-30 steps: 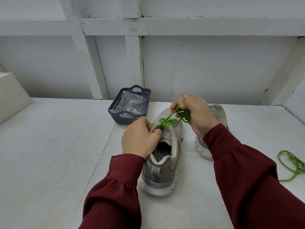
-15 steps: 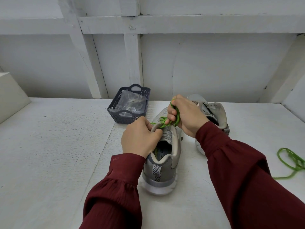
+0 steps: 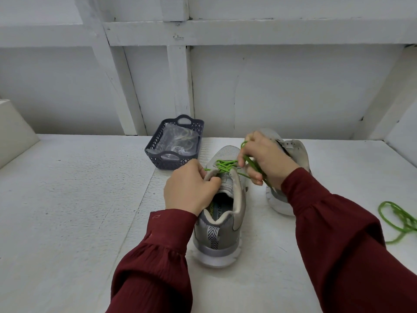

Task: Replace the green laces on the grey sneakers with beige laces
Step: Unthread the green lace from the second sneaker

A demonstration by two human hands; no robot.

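Green lace (image 3: 225, 165) partly threaded on near grey sneaker (image 3: 237, 224); right hand (image 3: 266, 159) grips its loose end, left hand (image 3: 190, 189) pinches the collar. Basket (image 3: 167, 163) behind holds what looks like bagged beige laces (image 3: 180, 141).

White-painted workspace, with one dark basket for contrast.

A dark blue-grey lattice basket (image 3: 171, 164) with cut-out handles at both ends sits on the rough white tabletop (image 3: 67, 199), near the back and close to the wall (image 3: 293, 91). A seam runs slantwise across the tabletop from just beside the basket towards the near edge. The wall is framed with a horizontal beam (image 3: 248, 32), an upright post (image 3: 179, 86) and a slanted brace (image 3: 121, 86). A pale block (image 3: 13, 132) rests at the far left edge.
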